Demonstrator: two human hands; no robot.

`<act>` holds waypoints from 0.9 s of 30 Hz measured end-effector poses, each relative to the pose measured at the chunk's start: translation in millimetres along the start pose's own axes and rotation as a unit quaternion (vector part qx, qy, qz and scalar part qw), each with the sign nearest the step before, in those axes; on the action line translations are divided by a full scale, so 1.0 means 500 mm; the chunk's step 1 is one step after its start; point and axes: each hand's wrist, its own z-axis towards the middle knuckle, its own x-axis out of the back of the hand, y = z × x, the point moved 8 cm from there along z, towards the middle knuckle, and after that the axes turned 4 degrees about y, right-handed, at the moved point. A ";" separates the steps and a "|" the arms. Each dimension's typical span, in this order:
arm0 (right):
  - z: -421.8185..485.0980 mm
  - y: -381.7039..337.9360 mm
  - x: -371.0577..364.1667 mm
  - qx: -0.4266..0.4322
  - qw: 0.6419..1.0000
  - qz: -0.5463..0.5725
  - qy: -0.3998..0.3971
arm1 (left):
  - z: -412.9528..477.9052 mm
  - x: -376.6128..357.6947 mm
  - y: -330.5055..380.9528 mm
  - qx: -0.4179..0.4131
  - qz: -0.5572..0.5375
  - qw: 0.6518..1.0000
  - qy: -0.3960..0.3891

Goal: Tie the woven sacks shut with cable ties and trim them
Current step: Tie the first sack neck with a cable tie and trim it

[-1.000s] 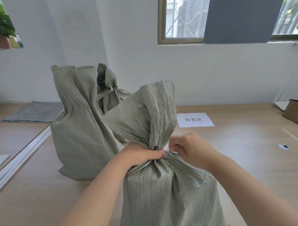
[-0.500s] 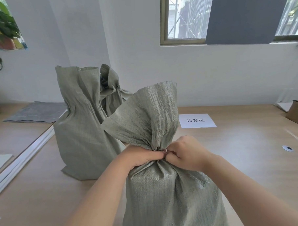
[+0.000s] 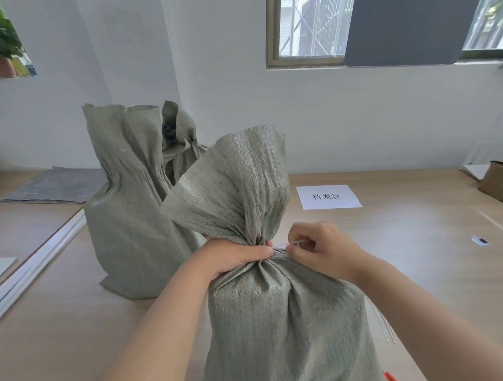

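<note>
Left hand (image 3: 236, 255) squeezes the neck of the front sack (image 3: 279, 318) shut. Right hand (image 3: 319, 250) pinches the white cable tie (image 3: 294, 243) beside it. I think tightening and trimming are left. 2 more sacks (image 3: 129, 201) behind look untied.

1. Two bare forearms enter from the bottom edge of the view, with no sleeves showing on either one.
2. The left hand (image 3: 236, 255) wears no glove, ring or watch.
3. The right hand (image 3: 323, 252) is likewise bare, with an uncovered wrist.
4. Fingernails look short and unpainted; finer detail is too small to tell.
</note>
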 end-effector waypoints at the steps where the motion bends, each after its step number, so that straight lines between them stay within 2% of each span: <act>1: -0.006 0.011 0.007 -0.017 1.000 0.017 0.006 | 0.002 0.001 -0.001 0.007 -0.011 1.000 0.003; 10: -0.099 0.132 0.043 -0.145 0.981 0.112 0.065 | 0.038 0.006 -0.002 -0.004 -0.027 1.000 -0.010; 17: -0.228 0.270 0.013 -0.297 0.943 0.097 0.116 | 0.068 0.010 -0.015 -0.016 -0.050 0.998 -0.017; 24: -0.370 0.368 -0.077 -0.421 0.905 0.061 0.021 | 0.071 0.004 -0.017 -0.001 -0.074 0.997 -0.033; 27: -0.431 0.391 -0.127 -0.460 0.886 0.043 -0.031 | 0.066 -0.004 -0.005 -0.020 -0.065 0.997 -0.038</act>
